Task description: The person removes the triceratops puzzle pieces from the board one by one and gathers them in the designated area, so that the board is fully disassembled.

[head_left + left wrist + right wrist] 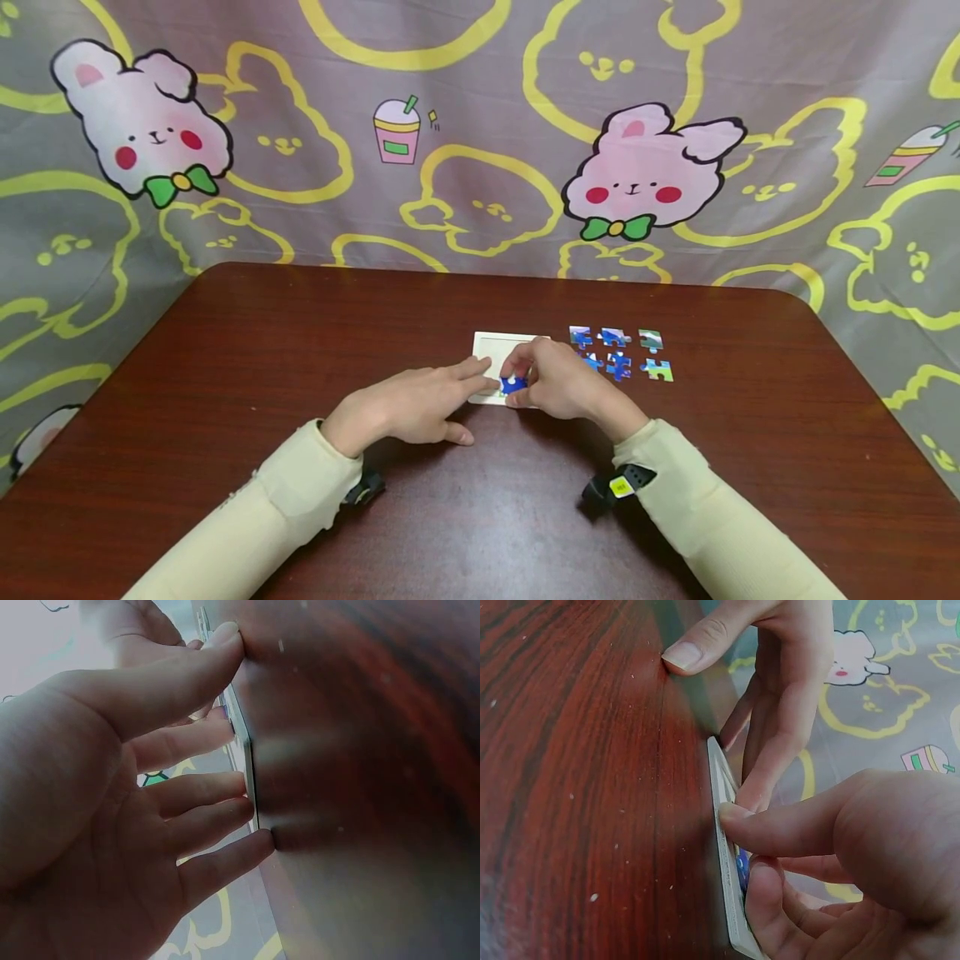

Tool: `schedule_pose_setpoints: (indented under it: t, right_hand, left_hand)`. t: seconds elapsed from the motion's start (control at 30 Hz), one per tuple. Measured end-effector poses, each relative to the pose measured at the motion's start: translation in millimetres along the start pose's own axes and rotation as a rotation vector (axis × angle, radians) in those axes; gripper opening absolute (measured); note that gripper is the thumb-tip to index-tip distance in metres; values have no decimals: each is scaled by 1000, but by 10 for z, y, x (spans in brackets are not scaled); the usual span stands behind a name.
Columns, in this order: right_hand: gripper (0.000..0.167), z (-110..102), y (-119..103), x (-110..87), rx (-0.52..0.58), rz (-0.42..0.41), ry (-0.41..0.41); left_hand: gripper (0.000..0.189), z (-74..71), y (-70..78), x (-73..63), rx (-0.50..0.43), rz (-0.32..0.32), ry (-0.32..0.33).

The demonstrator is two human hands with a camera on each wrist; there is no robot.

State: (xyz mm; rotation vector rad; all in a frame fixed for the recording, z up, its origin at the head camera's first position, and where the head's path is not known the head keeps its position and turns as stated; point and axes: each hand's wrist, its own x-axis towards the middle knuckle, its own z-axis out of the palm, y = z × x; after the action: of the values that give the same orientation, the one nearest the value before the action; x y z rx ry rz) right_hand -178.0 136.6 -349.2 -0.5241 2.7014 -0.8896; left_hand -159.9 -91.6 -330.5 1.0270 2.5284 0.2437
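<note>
A white puzzle frame [487, 343] lies on the table with blue puzzle pieces [513, 385] in its front part. My right hand [558, 379] bends over the frame's right side, thumb and curled fingers at the edges of the blue pieces, pinching there. In the right wrist view the thumb [739, 813] sits at the frame's near rim. My left hand [423, 402] spreads over the frame's left side, its straight fingertips touching the frame and the piece's left end, its thumb resting on the table. The right hand hides the frame's right part.
Several loose puzzle pieces [617, 337] lie in two rows on the table just right of the frame, the nearest partly behind the right hand. The brown table [300, 333] reaches back to a patterned curtain [480, 125].
</note>
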Motion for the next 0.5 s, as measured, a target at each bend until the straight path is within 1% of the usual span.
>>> schedule_pose_setpoints:
  t: [0.23,0.5]
  right_hand:
    - [25,7,2,-1,17,-4,-9]
    - [26,4,-24,-2,-6,-21,1]
  left_hand:
    - [74,-2,10,2,-9,-34,-17]
    - [75,-7,8,-2,-2,-30,-8]
